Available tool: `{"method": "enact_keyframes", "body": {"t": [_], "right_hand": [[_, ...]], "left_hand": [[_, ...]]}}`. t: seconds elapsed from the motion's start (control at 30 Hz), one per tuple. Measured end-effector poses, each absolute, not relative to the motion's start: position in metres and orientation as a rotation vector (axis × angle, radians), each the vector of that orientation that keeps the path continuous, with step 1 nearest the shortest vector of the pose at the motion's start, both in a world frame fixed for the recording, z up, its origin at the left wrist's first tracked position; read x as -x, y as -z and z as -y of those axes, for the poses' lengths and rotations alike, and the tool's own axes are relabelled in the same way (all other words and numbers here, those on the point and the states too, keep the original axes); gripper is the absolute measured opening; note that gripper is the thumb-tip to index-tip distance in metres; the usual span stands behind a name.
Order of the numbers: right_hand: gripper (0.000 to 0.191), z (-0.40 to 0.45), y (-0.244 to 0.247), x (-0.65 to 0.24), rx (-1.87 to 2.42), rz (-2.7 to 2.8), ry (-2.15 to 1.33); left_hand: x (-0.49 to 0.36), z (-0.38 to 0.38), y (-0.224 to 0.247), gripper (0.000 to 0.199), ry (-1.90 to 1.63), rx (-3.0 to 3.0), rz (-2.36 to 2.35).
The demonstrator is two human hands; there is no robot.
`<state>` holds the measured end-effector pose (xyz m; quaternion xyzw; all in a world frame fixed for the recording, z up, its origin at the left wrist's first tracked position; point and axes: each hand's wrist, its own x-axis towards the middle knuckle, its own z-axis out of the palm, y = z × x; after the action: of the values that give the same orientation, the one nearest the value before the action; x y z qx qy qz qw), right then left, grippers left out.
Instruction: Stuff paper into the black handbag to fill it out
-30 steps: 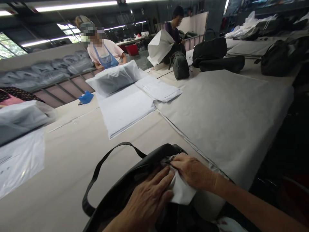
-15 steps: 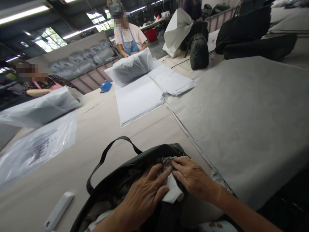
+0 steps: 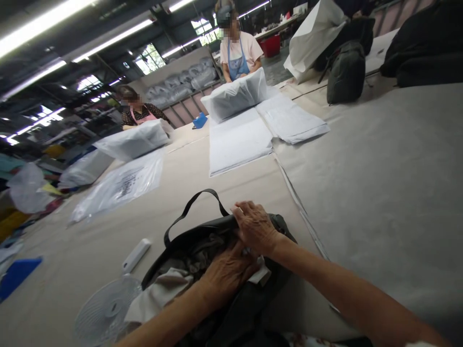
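1. One black bag (image 3: 231, 294) lies in front of me on the table (image 3: 379, 183); two co-workers sit across.
2. My left hand (image 3: 226, 272) presses white paper (image 3: 261, 274) into it, fingers curled.
3. My right hand (image 3: 255, 226) now grips the bag's rim, off the paper.

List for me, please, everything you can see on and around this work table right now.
black bag: one, black, near table edge, open under both hands
paper stuffing: crumpled, grey-white, inside the bag
bag strap: one, black, looped on the table
small fan: one, white, left of the bag
flat white device: one, white, beside the fan
printed plastic bag: one, clear, left of centre
paper stacks: two, white, mid-table
wrapped bundles: two, white, in front of two co-workers
dark backpack: one, far right
table: one, beige-grey
left hand: pressing into the bag
right hand: on the bag's rim
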<state>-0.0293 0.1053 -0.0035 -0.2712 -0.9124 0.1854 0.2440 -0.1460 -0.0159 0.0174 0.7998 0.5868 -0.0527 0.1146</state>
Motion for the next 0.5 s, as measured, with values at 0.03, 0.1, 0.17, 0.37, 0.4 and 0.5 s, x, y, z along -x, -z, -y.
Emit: {"method": "enact_keyframes", "body": {"t": [0.03, 0.1, 0.17, 0.37, 0.4, 0.5], "right_hand": [[0.044, -0.108, 0.003, 0.040, 0.694, 2.539, -0.476], [0.035, -0.114, 0.003, 0.051, 0.613, 2.602, -0.436], [0.028, -0.119, 0.002, 0.049, 0.530, 2.670, -0.385], [0.023, -0.133, -0.015, 0.012, 0.655, 2.797, -0.305], [0.022, -0.134, -0.017, 0.006, 0.709, 2.821, -0.315], [0.010, -0.135, -0.015, -0.005, 0.805, 2.912, -0.417]], "left_hand": [[0.146, 0.017, -0.016, 0.039, 0.158, -2.342, -1.741], [0.145, 0.018, -0.013, 0.039, 0.148, -2.343, -1.773], [0.144, 0.020, -0.011, 0.037, 0.130, -2.351, -1.798], [0.143, 0.022, -0.009, 0.040, 0.101, -2.381, -1.802], [0.143, 0.022, -0.009, 0.043, 0.112, -2.383, -1.805], [0.144, 0.023, -0.011, 0.047, 0.157, -2.378, -1.807]]}}
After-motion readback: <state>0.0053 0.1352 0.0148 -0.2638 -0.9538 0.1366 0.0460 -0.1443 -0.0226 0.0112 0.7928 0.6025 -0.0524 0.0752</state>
